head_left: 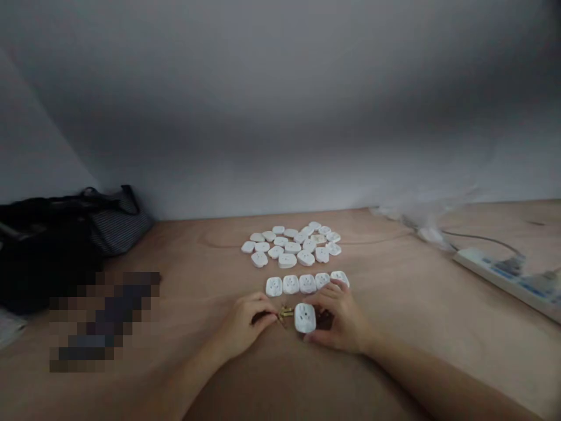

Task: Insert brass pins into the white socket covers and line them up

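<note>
Thumb and forefinger of my left hand (251,323) are pinched together at the edge of some small brass-coloured metal pieces (287,311). Just right of those pieces, my right hand (339,316) holds a white rounded-square socket piece (305,318) between thumb and fingers, its slotted face showing. Beyond both hands runs a row of several similar white pieces (290,285), and my right fingertips overlap its right end. Farther back lies a loose cluster of several white pieces (287,261).
A black bag (48,251) and a pixelated dark object (109,318) are on the left of the wooden table (197,257). At the right are a white power strip (504,280) with plugs and cables, and clear plastic (432,234). A pale wall (263,175) stands behind.
</note>
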